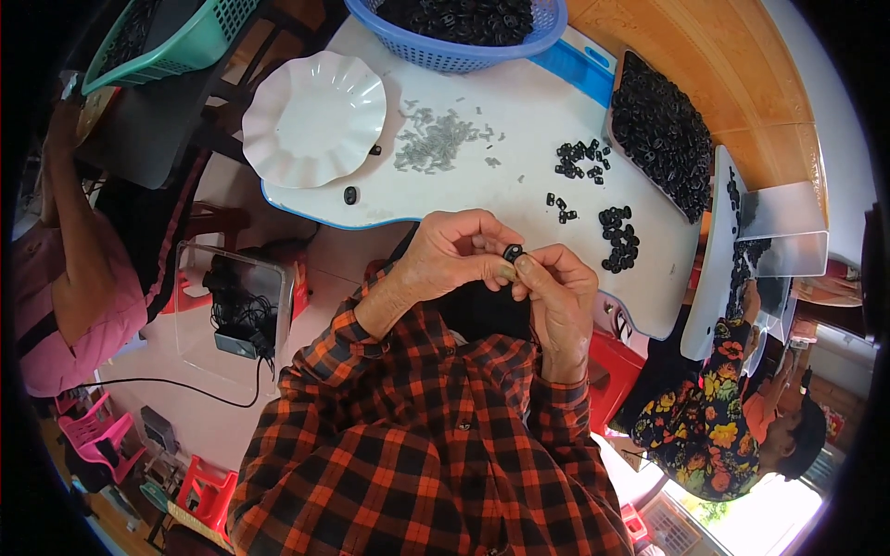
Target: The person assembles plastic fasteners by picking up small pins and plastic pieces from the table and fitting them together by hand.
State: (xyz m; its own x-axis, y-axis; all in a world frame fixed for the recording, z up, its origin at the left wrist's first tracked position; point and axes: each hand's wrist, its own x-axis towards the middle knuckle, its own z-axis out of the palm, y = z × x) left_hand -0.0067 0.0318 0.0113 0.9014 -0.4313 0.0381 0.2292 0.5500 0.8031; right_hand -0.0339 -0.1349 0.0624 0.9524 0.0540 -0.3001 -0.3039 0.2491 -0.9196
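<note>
Between my two hands, just off the near edge of the white table, is a small oval black plastic part. My left hand pinches it with thumb and fingertips. My right hand is closed too, its thumb and forefinger pressed against the part's right side. Whether a smaller piece sits between those fingertips is hidden. Beyond my hands lies a scattered heap of small translucent pieces. Similar black parts lie in loose clusters to the right.
A scalloped white plate stands at the left, with two black parts near it. A blue basket and a tray of black parts stand at the back. Other people sit left and right; a clear bin holds cables.
</note>
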